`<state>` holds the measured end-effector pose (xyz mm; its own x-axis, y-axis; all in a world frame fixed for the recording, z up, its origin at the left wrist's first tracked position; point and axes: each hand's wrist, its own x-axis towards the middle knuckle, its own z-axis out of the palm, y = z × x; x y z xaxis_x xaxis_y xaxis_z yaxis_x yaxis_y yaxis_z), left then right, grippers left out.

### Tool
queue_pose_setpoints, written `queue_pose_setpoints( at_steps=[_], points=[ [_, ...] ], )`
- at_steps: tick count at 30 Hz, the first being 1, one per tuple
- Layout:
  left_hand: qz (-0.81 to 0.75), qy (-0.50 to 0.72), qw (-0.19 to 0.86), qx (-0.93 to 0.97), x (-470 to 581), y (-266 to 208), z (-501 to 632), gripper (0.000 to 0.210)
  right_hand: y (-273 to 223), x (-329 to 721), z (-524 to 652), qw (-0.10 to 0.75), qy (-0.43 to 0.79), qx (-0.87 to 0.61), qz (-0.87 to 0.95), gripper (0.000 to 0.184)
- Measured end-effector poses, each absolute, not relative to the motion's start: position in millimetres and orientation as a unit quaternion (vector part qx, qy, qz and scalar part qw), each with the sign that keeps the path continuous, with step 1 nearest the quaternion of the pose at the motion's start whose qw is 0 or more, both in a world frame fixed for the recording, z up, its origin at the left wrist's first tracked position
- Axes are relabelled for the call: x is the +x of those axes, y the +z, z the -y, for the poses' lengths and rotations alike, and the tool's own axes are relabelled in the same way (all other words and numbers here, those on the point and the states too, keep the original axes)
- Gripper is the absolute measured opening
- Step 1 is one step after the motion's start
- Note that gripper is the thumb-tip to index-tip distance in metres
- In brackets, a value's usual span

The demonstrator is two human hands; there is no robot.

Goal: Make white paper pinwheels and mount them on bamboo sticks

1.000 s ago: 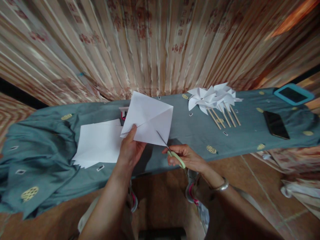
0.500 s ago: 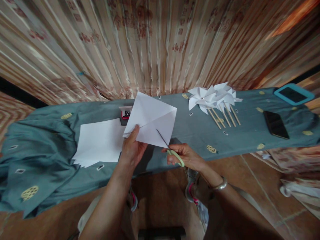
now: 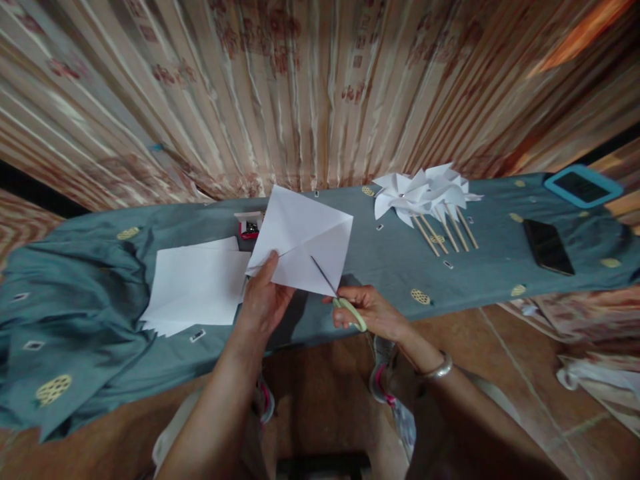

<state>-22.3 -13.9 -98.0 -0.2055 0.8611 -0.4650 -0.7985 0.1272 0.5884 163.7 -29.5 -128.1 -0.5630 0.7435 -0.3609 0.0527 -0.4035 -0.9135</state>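
A creased square sheet of white paper (image 3: 305, 230) is held up over the table by my left hand (image 3: 265, 297), thumb on top and the other fingers underneath. One cut shows along the crease near its left corner. My right hand (image 3: 367, 310) is closed around the pale green handles of a pair of scissors (image 3: 353, 315). The dark blade lies across the paper from the near corner toward the middle; the other blade is hidden beneath the sheet. A stack of white paper (image 3: 195, 283) lies left of my left hand.
A small red box (image 3: 249, 230) with dark bits sits behind the paper. White paper pinwheels (image 3: 425, 193) on wooden sticks lie to the right, then a black phone (image 3: 549, 247) and a blue-framed tablet (image 3: 583, 187). The teal cloth (image 3: 95, 267) bunches at left; a curtain (image 3: 300, 100) hangs behind.
The view has shifted slightly. Both hands, the paper and the scissors keep nearly the same positions relative to each other.
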Motion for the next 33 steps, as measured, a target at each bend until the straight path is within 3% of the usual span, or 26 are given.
queue_pose_setpoints(
  at_steps=[33],
  points=[
    [-0.407, 0.648, 0.643, 0.04, -16.5, -99.5, 16.9, 0.02, -126.4, 162.0, 28.6, 0.25, 0.725, -0.421, 0.485, 0.05]
  ],
)
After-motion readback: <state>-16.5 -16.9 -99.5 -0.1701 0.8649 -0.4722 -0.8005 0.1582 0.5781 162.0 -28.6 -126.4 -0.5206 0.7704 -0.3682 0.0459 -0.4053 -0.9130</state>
